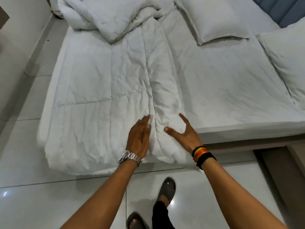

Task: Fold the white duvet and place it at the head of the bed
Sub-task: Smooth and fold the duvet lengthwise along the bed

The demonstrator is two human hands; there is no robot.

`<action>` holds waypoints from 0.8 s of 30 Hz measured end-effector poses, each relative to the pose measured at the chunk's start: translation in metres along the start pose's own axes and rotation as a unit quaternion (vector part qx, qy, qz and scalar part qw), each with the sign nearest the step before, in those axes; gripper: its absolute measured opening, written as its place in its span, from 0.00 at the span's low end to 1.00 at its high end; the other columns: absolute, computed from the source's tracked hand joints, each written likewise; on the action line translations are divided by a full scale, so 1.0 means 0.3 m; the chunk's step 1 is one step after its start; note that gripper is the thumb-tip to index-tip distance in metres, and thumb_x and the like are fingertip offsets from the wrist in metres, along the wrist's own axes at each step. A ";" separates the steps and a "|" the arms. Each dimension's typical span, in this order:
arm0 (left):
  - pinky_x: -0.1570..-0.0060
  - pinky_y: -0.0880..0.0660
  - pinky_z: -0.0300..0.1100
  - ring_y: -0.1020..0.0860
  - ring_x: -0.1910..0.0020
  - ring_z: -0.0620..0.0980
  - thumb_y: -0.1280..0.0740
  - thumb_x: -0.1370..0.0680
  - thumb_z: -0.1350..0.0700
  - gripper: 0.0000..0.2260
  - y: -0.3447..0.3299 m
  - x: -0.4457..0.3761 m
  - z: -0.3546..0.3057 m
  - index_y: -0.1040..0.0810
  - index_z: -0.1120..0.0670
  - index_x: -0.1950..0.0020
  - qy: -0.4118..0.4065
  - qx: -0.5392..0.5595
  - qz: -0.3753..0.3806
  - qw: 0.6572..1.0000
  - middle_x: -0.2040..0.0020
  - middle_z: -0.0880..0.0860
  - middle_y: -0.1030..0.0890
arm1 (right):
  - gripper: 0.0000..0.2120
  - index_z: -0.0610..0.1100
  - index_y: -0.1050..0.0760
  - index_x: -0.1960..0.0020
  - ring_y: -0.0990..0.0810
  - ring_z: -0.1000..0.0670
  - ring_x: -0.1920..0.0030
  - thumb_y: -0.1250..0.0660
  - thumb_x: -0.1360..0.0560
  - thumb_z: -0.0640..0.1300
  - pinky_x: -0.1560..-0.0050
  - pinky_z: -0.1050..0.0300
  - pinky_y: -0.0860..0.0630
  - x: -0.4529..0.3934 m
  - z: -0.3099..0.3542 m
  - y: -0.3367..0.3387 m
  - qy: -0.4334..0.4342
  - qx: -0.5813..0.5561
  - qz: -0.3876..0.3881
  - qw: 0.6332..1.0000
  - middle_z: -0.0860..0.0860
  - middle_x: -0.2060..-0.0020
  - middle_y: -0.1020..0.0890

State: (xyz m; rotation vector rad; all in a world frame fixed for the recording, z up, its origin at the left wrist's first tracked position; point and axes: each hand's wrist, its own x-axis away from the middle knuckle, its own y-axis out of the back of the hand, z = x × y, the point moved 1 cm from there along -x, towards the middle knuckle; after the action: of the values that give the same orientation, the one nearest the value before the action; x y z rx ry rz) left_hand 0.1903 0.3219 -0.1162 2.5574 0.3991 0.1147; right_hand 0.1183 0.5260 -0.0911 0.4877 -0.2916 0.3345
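Observation:
The white duvet (102, 83) lies spread over the left part of the bed, wrinkled, with its far end bunched in a heap at the upper left and its near edge hanging over the bed's side. My left hand (139, 138), with a metal watch on the wrist, rests flat on the duvet near that edge, fingers together. My right hand (183, 131), with coloured bands on the wrist, is spread wide with thumb and fingers pressing a raised fold of the duvet. Neither hand has cloth gripped.
Two white pillows (216, 19) (287, 63) lie at the right by the blue-grey headboard (283, 9). The bare sheet (222, 83) covers the bed's right half. Glossy floor tiles (33, 187) surround the bed; my sandalled feet (166, 190) stand close to it.

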 end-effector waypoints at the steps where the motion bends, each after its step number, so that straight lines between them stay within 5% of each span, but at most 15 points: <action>1: 0.20 0.38 0.53 0.36 0.19 0.48 0.50 0.14 0.41 0.25 -0.006 0.019 0.019 0.32 0.47 0.19 0.013 -0.008 0.012 1.000 0.20 0.49 0.31 | 0.55 0.65 0.46 0.17 0.30 0.50 0.23 0.21 0.36 0.72 0.29 0.56 0.31 0.013 -0.059 -0.008 -0.015 -0.018 0.015 1.000 0.58 0.21 0.31; 6: 0.19 0.42 0.55 0.40 0.18 0.49 0.52 0.16 0.36 0.29 -0.052 0.108 0.164 0.34 0.45 0.18 -0.001 -0.092 0.055 0.994 0.18 0.48 0.34 | 0.58 0.77 0.55 0.21 0.31 0.55 0.28 0.21 0.39 0.75 0.28 0.49 0.31 0.080 -0.305 -0.087 -0.012 0.005 0.017 1.000 0.78 0.31 0.34; 10: 0.18 0.47 0.53 0.43 0.17 0.48 0.53 0.15 0.37 0.28 -0.089 0.121 0.254 0.35 0.45 0.18 -0.043 -0.148 0.061 0.986 0.17 0.48 0.36 | 0.53 0.69 0.48 0.19 0.28 0.50 0.28 0.22 0.35 0.72 0.29 0.45 0.28 0.095 -0.401 -0.176 0.014 0.026 -0.029 0.999 0.58 0.26 0.28; 14: 0.18 0.51 0.50 0.43 0.17 0.49 0.51 0.14 0.42 0.25 -0.064 0.156 0.231 0.36 0.46 0.18 -0.069 -0.146 0.011 0.987 0.17 0.49 0.36 | 0.34 0.62 0.26 0.28 0.18 0.58 0.37 0.20 0.31 0.66 0.39 0.60 0.21 0.111 -0.324 -0.123 0.019 -0.144 -0.068 0.987 0.61 0.35 0.17; 16: 0.18 0.51 0.48 0.43 0.17 0.48 0.52 0.13 0.42 0.25 -0.018 0.178 0.182 0.35 0.46 0.18 -0.083 -0.150 -0.030 0.985 0.18 0.49 0.35 | 0.30 0.61 0.19 0.34 0.15 0.58 0.42 0.18 0.34 0.64 0.46 0.64 0.18 0.129 -0.276 -0.080 -0.032 -0.206 -0.022 0.978 0.59 0.40 0.14; 19: 0.18 0.50 0.49 0.42 0.17 0.49 0.55 0.14 0.38 0.27 0.022 0.197 0.129 0.35 0.45 0.18 -0.079 -0.191 0.024 0.978 0.18 0.48 0.35 | 0.29 0.54 0.18 0.37 0.13 0.58 0.49 0.20 0.35 0.63 0.55 0.66 0.19 0.167 -0.264 -0.041 -0.119 -0.167 0.014 0.979 0.55 0.42 0.13; 24: 0.17 0.53 0.49 0.46 0.16 0.48 0.52 0.14 0.39 0.26 0.030 0.246 0.268 0.37 0.44 0.17 -0.030 -0.210 0.096 0.972 0.16 0.47 0.40 | 0.26 0.55 0.17 0.44 0.13 0.60 0.58 0.20 0.36 0.68 0.61 0.64 0.21 0.187 -0.315 -0.058 -0.154 -0.129 -0.055 0.978 0.59 0.53 0.11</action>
State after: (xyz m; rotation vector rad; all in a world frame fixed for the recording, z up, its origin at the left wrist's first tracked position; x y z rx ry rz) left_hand 0.2757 0.2966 -0.1798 2.1669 0.0884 0.1723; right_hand 0.1938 0.5724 -0.1583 0.2973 -0.5995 0.1084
